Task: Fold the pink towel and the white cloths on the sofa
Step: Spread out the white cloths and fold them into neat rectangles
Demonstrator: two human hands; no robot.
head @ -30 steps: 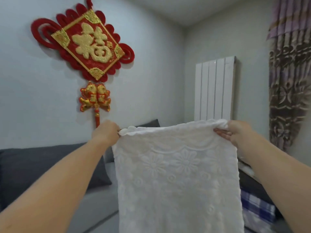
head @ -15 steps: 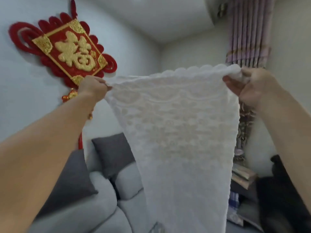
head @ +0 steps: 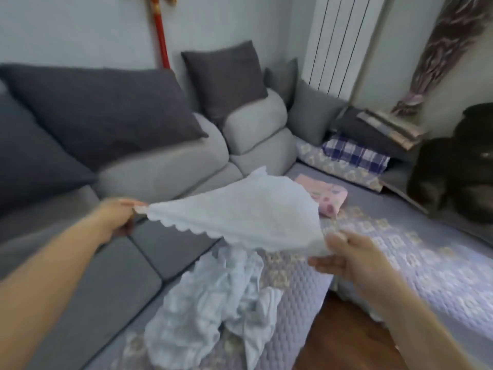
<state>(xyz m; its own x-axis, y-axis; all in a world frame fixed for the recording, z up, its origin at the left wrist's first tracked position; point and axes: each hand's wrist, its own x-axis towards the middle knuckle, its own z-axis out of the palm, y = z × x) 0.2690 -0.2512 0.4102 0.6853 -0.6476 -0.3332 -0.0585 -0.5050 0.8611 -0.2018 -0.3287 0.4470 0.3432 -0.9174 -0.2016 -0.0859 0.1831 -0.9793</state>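
Note:
A white lace cloth (head: 240, 212) with a scalloped edge is stretched nearly flat in the air above the sofa seat. My left hand (head: 117, 218) pinches its left corner and my right hand (head: 344, 256) grips its right corner. Under it a crumpled heap of white cloths (head: 213, 303) lies on the quilted seat cover. The pink towel (head: 324, 194) lies folded on the seat farther back, partly hidden behind the held cloth.
The grey sofa (head: 170, 169) has dark cushions (head: 98, 113) along its back. A plaid cloth (head: 354, 154) and stacked items sit at the far right corner, next to a dark bundle (head: 458, 161). Wood floor (head: 344, 329) shows between the seat sections.
The cloth hung upright, raised high in front of me; now both hands have swung it down to lie nearly flat over the seat. The view has dropped from the wall to the sofa.

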